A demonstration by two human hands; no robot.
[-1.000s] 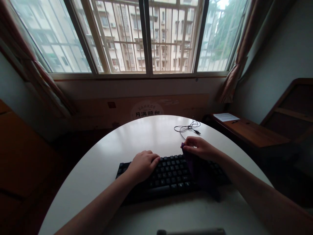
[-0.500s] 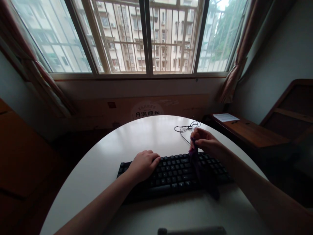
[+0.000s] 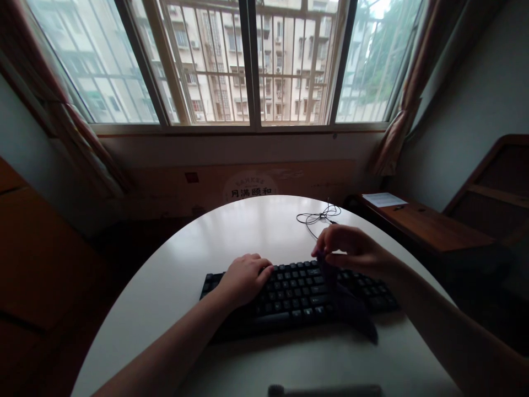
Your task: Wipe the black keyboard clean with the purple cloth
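A black keyboard (image 3: 295,295) lies across the white round table (image 3: 231,231). My left hand (image 3: 243,278) rests on the keyboard's left part, fingers curled down on the keys, holding nothing. My right hand (image 3: 351,251) hovers over the keyboard's right part, fingers pinched on the top of a dark purple cloth (image 3: 347,303). The cloth hangs down from the pinch and trails over the keys to the table in front.
The keyboard's black cable (image 3: 318,216) lies coiled on the table behind my right hand. A wooden side table (image 3: 430,223) with a white paper (image 3: 382,199) stands at the right. A grey object (image 3: 326,390) shows at the bottom edge. A barred window fills the back wall.
My right hand rose from the keyboard's back edge with the cloth pinched, then shifted slightly right; the cloth now hangs and drapes further forward. My left hand stayed put.
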